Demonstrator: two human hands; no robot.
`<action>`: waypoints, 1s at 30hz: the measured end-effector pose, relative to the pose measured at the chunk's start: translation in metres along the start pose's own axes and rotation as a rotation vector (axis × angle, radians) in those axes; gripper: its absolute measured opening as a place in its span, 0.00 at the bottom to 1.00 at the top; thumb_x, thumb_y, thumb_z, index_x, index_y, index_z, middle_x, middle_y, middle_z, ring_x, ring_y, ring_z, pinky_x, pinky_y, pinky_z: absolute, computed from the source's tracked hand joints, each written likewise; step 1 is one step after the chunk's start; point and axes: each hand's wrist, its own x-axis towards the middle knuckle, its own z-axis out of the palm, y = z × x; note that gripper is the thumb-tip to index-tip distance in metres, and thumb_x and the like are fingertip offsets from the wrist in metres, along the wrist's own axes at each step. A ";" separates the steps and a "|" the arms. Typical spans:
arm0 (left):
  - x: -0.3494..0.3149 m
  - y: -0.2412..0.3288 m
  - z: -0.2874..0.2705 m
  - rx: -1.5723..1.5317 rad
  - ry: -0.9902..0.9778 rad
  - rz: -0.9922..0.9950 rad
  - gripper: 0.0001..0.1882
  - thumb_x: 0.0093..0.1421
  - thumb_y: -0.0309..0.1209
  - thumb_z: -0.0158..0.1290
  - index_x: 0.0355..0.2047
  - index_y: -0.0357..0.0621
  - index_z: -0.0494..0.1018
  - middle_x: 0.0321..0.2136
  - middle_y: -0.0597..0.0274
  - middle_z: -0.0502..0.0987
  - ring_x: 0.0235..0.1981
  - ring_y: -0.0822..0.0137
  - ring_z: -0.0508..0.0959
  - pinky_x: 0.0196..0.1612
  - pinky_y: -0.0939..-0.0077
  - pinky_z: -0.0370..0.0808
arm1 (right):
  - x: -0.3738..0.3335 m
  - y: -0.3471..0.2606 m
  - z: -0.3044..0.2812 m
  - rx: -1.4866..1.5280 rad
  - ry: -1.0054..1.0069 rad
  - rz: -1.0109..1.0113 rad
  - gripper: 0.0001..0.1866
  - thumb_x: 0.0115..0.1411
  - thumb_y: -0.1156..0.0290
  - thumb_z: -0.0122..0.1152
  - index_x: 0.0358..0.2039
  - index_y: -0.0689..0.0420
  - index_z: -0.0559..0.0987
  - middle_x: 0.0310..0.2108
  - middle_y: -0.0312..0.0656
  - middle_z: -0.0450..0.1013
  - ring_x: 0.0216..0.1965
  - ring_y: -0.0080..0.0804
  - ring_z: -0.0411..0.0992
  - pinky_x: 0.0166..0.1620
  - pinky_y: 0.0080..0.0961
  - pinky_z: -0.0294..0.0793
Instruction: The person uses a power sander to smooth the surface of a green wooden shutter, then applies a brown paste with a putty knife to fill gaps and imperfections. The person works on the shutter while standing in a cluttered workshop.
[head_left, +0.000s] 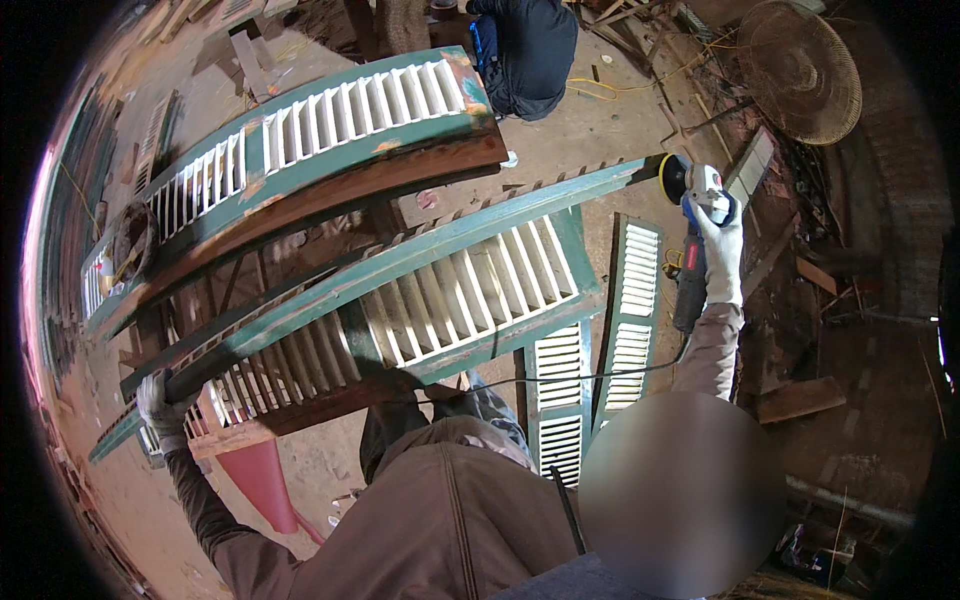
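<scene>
My right hand [722, 235], in a pale work glove, grips an angle grinder [691, 285] by its head. The grinder's yellow-rimmed disc [671, 181] is at the far right end of a long green shutter [440, 245], which seems to stand on its edge. Bare dark wood shows at that end. At the shutter's near left end my gloved left hand [162, 405] is closed round it. Beneath lies another green shutter [485, 290] with whitish slats, flat and partly hidden by the upright one. Whether the disc touches the wood I cannot tell.
Beyond lies another worn green shutter [350, 115] on a wooden support. Two narrow louvred panels [630, 300] [559, 400] lie to the right. A black cord [560, 378] crosses before me. A crouching person [530, 55], a round caged fan [800, 72] and a red sheet [262, 483] are around.
</scene>
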 end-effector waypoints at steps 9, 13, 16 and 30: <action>-0.015 0.005 -0.009 0.050 -0.050 -0.019 0.34 0.40 0.51 0.74 0.43 0.47 0.77 0.37 0.58 0.80 0.38 0.51 0.79 0.43 0.55 0.75 | -0.093 -0.083 0.045 0.004 -0.161 -0.159 0.41 0.49 0.60 0.80 0.60 0.59 0.70 0.44 0.45 0.79 0.41 0.27 0.77 0.49 0.26 0.77; -0.022 0.005 -0.012 0.036 -0.060 -0.039 0.35 0.39 0.50 0.74 0.44 0.46 0.78 0.37 0.57 0.80 0.39 0.50 0.80 0.45 0.55 0.76 | -0.076 -0.054 0.038 0.122 -0.116 -0.093 0.39 0.49 0.63 0.80 0.60 0.59 0.71 0.45 0.43 0.78 0.42 0.24 0.75 0.48 0.24 0.77; -0.023 0.004 -0.014 0.056 -0.092 -0.053 0.35 0.39 0.51 0.74 0.43 0.45 0.78 0.37 0.57 0.81 0.39 0.50 0.81 0.45 0.54 0.76 | -0.039 -0.015 0.020 0.110 -0.073 -0.057 0.34 0.52 0.63 0.79 0.56 0.59 0.73 0.44 0.42 0.78 0.40 0.24 0.75 0.44 0.23 0.76; -0.017 0.009 -0.012 0.064 -0.078 -0.050 0.37 0.39 0.62 0.70 0.39 0.44 0.79 0.35 0.55 0.80 0.37 0.50 0.81 0.42 0.55 0.76 | -0.071 -0.059 0.016 -0.009 -0.126 -0.056 0.32 0.53 0.62 0.79 0.55 0.58 0.74 0.43 0.42 0.79 0.41 0.24 0.76 0.44 0.24 0.77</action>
